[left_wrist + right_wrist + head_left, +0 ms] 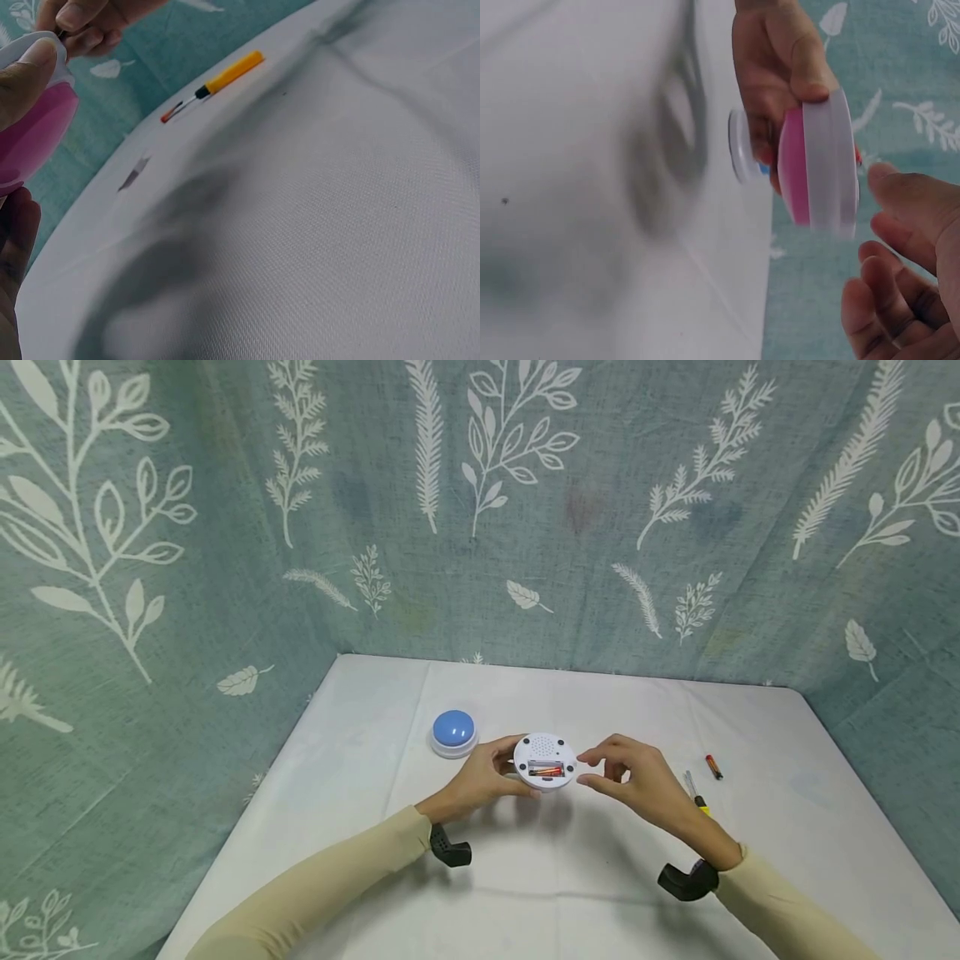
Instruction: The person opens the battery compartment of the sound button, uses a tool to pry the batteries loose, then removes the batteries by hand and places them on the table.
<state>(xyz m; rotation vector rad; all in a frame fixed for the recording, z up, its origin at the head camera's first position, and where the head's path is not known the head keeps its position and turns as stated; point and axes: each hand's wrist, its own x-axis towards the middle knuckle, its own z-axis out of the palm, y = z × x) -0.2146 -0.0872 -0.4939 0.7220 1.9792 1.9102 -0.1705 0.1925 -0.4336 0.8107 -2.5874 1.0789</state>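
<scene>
My left hand (480, 777) grips a round push-button buzzer (534, 748) by its edge, thumb on the white base and fingers around the pink dome (793, 165). Its perforated underside faces up toward me, with the battery compartment uncovered and red-orange batteries (547, 771) lying in it. Just right of the rim is my right hand (637, 777), thumb and forefinger apart and no object visible between them. In the right wrist view its other fingers (881, 300) are loosely bent.
A second buzzer with a blue dome (453, 727) stands on the white tablecloth (360, 727), behind my left hand. Beyond my right wrist lie a yellow-handled screwdriver (232, 73) and a loose battery (713, 767). A green leaf-patterned curtain (525, 568) hangs behind the table.
</scene>
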